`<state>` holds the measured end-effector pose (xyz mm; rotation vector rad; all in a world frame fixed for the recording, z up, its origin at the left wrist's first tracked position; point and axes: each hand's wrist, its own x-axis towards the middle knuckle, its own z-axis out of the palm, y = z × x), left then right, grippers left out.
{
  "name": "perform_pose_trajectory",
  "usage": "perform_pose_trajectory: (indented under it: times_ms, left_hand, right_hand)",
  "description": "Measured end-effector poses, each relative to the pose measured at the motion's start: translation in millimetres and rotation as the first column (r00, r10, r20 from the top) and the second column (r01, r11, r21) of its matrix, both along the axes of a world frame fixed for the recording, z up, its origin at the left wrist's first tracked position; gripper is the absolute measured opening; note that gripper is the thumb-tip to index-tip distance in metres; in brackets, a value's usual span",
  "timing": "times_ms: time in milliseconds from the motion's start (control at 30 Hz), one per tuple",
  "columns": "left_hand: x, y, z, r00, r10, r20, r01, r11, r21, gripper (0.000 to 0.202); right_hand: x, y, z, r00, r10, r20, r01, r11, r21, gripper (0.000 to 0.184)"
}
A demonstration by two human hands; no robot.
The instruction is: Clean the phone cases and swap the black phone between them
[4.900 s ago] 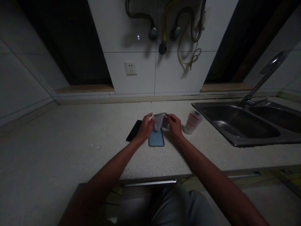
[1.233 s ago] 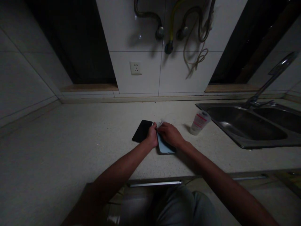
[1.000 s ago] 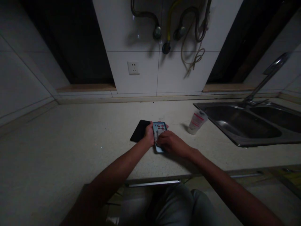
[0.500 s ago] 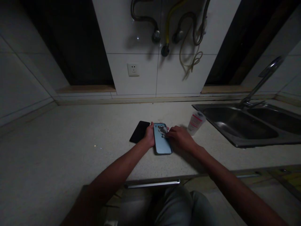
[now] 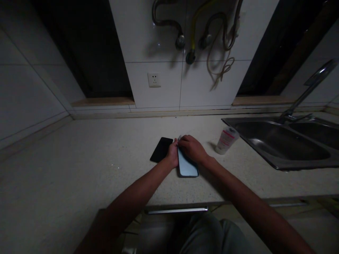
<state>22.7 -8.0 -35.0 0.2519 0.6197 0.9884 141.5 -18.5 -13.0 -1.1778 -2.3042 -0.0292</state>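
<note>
My left hand [image 5: 173,154] grips the left edge of a light blue phone case [image 5: 187,166], fingers curled behind it. Whether a phone is inside I cannot tell. My right hand [image 5: 192,148] is closed over the case's upper part and hides the camera area. A small whitish piece, like a tissue [image 5: 180,137], shows at its fingertips by the top edge. Just left of my left hand, a black phone-like slab [image 5: 161,149] lies flat on the counter. A clear plastic cup [image 5: 226,141] with red print stands right of my right hand.
The pale countertop [image 5: 106,151] runs along a tiled wall. A steel double sink [image 5: 280,165] with a faucet [image 5: 315,83] is at the right. A wall socket [image 5: 154,80] and hanging hoses [image 5: 192,35] are behind. A drawer handle [image 5: 177,210] lies below the front edge.
My right hand has moved up and left over the case, covering the camera cutouts that were visible before. My left hand still holds the case. The whole view has shifted slightly.
</note>
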Motion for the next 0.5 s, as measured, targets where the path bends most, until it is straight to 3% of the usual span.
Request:
perform_pose_trajectory:
  times_ms: [100,167,233,300,367,433,500]
  left_hand:
    - [-2,1,1.1,1.000,-0.015,-0.005,0.015,1.000,-0.026,0.036]
    - [-3,3,0.7,0.999,-0.043,0.027,0.043,0.999,-0.006,0.038]
    - [-3,5,-0.5,0.997,-0.056,0.051,0.055,0.998,0.020,0.042]
    - [-3,6,-1.9,0.998,-0.048,0.051,0.046,0.999,0.027,0.045]
    - [-4,7,-2.5,0.998,-0.040,0.041,0.039,0.999,0.029,0.046]
    - [-6,6,-2.1,0.999,-0.043,0.031,0.042,0.998,0.045,0.048]
    - [-7,5,-1.1,0.998,-0.057,0.007,0.057,0.997,0.057,0.050]
  right_hand:
    - [4,-5,-0.1,0.976,0.204,-0.081,-0.207,0.978,-0.032,0.021]
    - [9,-12,0.9,0.918,0.380,-0.111,-0.388,0.919,-0.069,0.023]
    - [15,-19,0.2,0.873,0.459,-0.165,-0.479,0.870,-0.115,0.028]
    - [19,-22,-3.0,0.867,0.397,-0.302,-0.458,0.874,-0.163,0.030]
    - [23,-20,-7.4,0.840,0.217,-0.497,-0.366,0.904,-0.223,0.029]
    - [26,-14,-10.5,0.728,-0.008,-0.686,-0.264,0.920,-0.290,0.027]
    - [28,-7,-11.3,0.553,-0.198,-0.810,-0.194,0.914,-0.355,0.026]
